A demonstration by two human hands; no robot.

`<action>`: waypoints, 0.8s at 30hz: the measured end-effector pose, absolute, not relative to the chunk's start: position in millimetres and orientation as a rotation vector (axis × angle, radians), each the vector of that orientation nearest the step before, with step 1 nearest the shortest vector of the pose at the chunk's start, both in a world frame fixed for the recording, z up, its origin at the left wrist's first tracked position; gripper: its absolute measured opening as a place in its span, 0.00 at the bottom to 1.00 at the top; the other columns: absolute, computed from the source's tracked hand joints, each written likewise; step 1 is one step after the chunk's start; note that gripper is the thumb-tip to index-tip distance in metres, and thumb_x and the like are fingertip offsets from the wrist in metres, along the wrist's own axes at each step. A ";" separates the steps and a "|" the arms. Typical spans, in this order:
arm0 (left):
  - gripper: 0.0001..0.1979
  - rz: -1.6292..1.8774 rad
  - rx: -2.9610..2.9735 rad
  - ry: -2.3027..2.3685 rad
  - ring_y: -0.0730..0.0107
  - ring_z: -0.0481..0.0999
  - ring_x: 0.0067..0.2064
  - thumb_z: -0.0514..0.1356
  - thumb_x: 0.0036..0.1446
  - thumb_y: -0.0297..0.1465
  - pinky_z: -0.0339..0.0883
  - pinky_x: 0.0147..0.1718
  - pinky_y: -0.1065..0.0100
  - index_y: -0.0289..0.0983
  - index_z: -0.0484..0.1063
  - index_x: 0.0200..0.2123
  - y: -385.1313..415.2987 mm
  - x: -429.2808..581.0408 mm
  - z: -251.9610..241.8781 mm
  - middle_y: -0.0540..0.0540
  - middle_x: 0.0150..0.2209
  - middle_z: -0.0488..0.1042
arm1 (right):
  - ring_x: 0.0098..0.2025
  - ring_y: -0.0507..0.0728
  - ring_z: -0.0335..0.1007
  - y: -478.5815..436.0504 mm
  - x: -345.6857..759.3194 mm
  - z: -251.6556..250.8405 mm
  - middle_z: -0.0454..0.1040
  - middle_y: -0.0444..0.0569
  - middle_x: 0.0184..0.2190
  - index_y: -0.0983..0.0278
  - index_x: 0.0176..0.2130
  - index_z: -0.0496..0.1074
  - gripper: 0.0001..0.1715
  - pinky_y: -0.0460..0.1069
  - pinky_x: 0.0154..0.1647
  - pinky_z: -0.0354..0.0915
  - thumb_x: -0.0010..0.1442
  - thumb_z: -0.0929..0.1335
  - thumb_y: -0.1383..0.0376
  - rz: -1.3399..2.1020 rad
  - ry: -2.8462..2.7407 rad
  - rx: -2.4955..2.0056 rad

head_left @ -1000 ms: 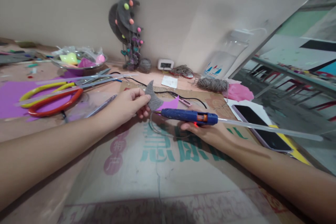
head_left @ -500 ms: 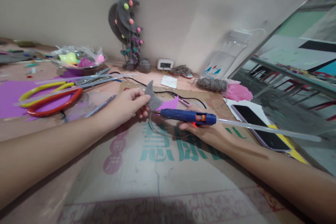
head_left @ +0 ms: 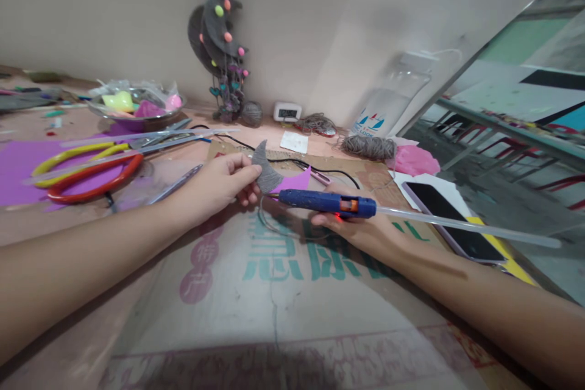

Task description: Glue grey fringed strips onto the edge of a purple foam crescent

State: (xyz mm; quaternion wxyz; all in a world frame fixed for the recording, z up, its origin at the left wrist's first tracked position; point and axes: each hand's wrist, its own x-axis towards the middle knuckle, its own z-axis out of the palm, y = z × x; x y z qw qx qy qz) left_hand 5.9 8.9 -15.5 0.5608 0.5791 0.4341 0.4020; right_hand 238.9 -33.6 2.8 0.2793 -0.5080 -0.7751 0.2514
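Observation:
My left hand (head_left: 235, 178) pinches a crescent (head_left: 287, 183) of purple sheet, whose left part is wound with grey yarn (head_left: 267, 172). My right hand (head_left: 354, 225) is closed around a blue hot glue gun (head_left: 320, 200) that lies sideways, with a small red light glowing under it. A long clear glue stick (head_left: 466, 223) juts from its rear. The nozzle meets the lower edge of the wrapped part; whether it touches cannot be made out. A loose strand of yarn loops below the crescent.
Scissors with red and yellow handles (head_left: 95, 180) lie left on purple sheet. A bowl (head_left: 137, 111), a hanging moon ornament (head_left: 223, 49), a small clock (head_left: 287, 112), yarn (head_left: 369, 147) and a bottle (head_left: 393, 97) stand behind. A phone (head_left: 454, 222) lies right. Cardboard (head_left: 256, 317) covers the front.

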 end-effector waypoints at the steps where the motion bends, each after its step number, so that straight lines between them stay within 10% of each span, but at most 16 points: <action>1: 0.12 0.946 1.362 1.025 0.76 0.70 0.17 0.57 0.56 0.34 0.59 0.17 0.76 0.38 0.61 0.23 9.1 5.8 -15.7 0.52 0.16 0.71 | 0.24 0.55 0.62 -33.8 239.0 3.1 0.67 0.45 0.21 0.60 0.25 0.66 0.18 0.49 0.23 0.57 0.49 0.72 0.51 0.674 -2.088 -1.372; 24: 0.11 0.932 1.406 1.023 0.78 0.68 0.19 0.56 0.57 0.34 0.60 0.20 0.77 0.37 0.62 0.24 9.1 5.0 -15.8 0.53 0.17 0.70 | 0.24 0.55 0.64 -32.3 236.1 3.4 0.68 0.44 0.21 0.59 0.24 0.67 0.14 0.49 0.24 0.61 0.48 0.71 0.54 0.742 -1.970 -1.377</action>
